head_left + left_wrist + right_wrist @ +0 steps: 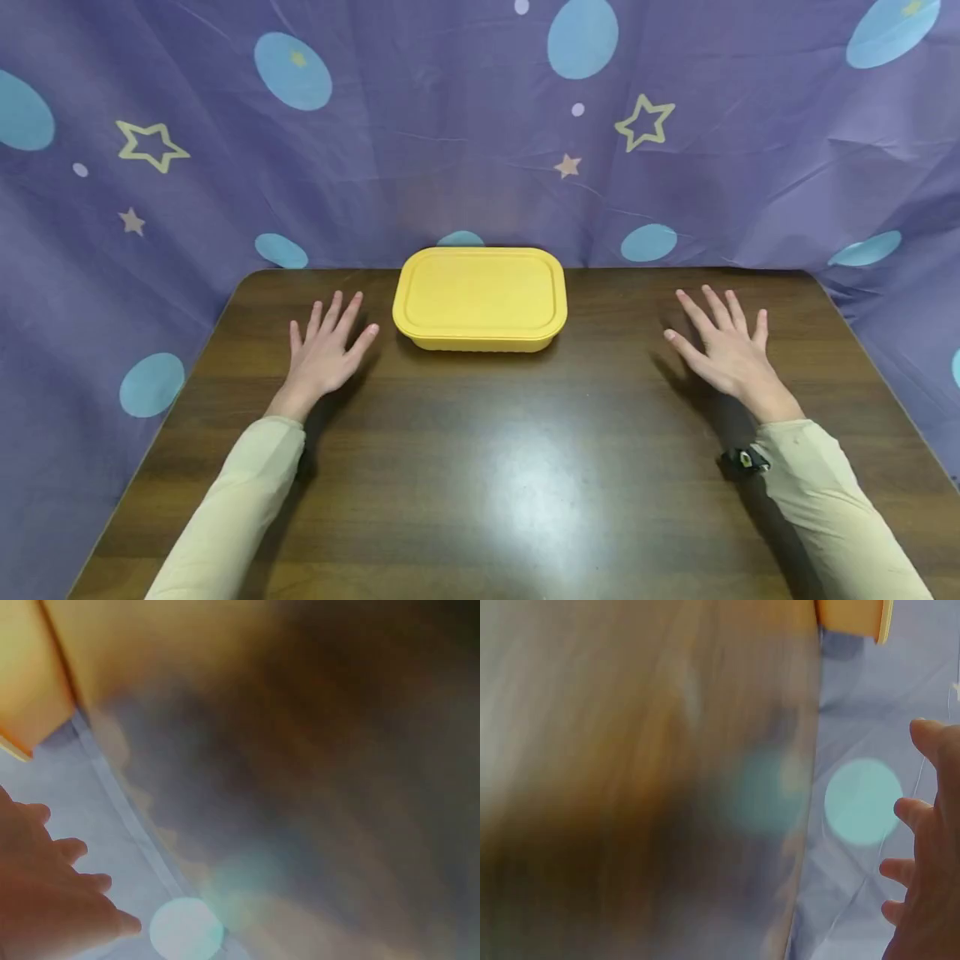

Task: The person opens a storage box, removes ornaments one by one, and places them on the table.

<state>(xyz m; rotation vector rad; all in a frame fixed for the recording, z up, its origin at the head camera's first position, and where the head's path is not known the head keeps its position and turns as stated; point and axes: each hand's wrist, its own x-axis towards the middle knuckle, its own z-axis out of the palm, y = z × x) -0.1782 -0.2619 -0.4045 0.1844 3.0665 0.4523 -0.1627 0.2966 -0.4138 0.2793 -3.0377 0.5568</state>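
A yellow lidded rectangular container (480,293) with rounded corners sits at the back middle of the table, its lid on. What it holds is hidden. To its left, my left hand (322,354) is spread palm down with straight fingers, its thumb a short way from the container. My right hand (727,354) is spread likewise, farther off on the container's right. Neither hand touches the container. Part of the yellow container (34,675) shows at the upper left of the left wrist view, and its edge (855,616) at the top of the right wrist view.
The dark brown wooden table (480,467) reflects a bright patch of light near its middle. Close behind its back edge hangs a purple curtain (450,125) with stars and blue ovals. A dark band (744,459) with a small device sits at the right wrist.
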